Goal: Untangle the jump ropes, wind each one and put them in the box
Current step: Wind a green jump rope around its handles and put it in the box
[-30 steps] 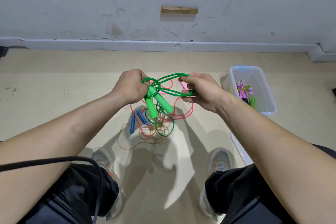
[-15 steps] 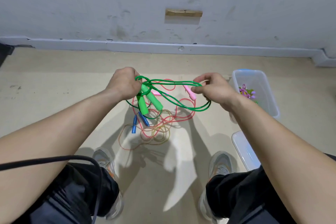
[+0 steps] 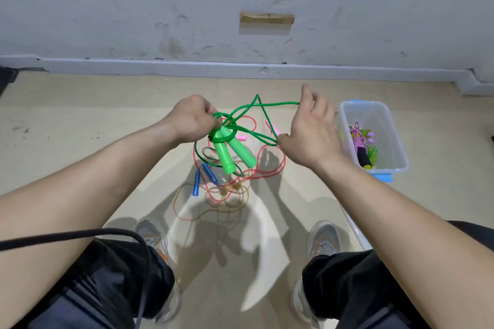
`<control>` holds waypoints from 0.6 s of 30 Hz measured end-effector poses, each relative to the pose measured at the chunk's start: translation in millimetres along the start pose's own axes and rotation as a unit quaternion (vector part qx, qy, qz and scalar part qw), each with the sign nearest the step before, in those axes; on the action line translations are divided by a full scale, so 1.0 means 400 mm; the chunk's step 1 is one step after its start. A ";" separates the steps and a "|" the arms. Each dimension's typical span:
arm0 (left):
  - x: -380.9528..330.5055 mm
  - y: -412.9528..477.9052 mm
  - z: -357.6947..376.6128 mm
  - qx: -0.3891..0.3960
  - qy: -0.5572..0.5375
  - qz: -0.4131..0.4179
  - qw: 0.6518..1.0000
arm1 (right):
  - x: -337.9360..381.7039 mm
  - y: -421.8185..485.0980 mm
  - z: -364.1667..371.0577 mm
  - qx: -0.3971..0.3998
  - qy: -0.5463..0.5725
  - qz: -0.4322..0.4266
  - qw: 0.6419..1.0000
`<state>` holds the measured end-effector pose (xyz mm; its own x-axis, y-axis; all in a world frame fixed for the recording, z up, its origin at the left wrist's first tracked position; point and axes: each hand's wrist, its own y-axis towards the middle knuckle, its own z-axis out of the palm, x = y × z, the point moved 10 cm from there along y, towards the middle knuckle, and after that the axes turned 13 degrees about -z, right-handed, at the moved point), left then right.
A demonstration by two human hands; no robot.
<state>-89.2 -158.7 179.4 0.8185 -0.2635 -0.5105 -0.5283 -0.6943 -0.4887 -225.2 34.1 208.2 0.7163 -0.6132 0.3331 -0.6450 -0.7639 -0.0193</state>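
My left hand grips the top of the green jump rope, whose two green handles hang below the fist. Its green cord loops out to the right and runs across my right hand, whose fingers are spread straight, with the cord stretched between fingertip and thumb. On the floor beneath lies a tangle: a pink rope with pink handles and a thin orange rope with blue handles. The clear plastic box stands at the right and holds wound ropes.
A white wall with a skirting board runs along the back. My two shoes and dark trouser legs fill the bottom. The box lid lies by my right shoe. A black cable crosses my left knee.
My right hand has let go of its pinch and opened its fingers, lifting the green cord up and out to the right. The left hand kept its grip on the green handles.
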 end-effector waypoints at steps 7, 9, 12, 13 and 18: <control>-0.045 -0.025 0.033 0.024 0.007 0.033 0.999 | 0.136 -0.024 0.055 0.059 0.096 -0.139 0.984; -0.054 -0.029 0.045 0.039 -0.006 0.040 0.998 | 0.119 -0.026 0.108 0.118 0.116 -0.110 0.980; -0.059 -0.034 0.054 0.048 -0.009 0.046 0.998 | 0.093 -0.019 0.142 0.151 0.220 -0.062 0.962; -0.058 -0.034 0.055 0.044 0.001 0.048 0.998 | 0.093 -0.016 0.140 0.153 0.258 -0.055 0.952; -0.035 -0.021 0.040 -0.024 0.131 0.054 0.990 | 0.109 0.001 0.062 0.113 0.250 -0.119 0.954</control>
<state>-99.8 -138.6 179.2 0.7916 -0.4981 -0.3539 -0.6098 -0.6816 -0.4044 -187.4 2.1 199.3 0.5829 -0.2871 0.7601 -0.3645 -0.9285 -0.0711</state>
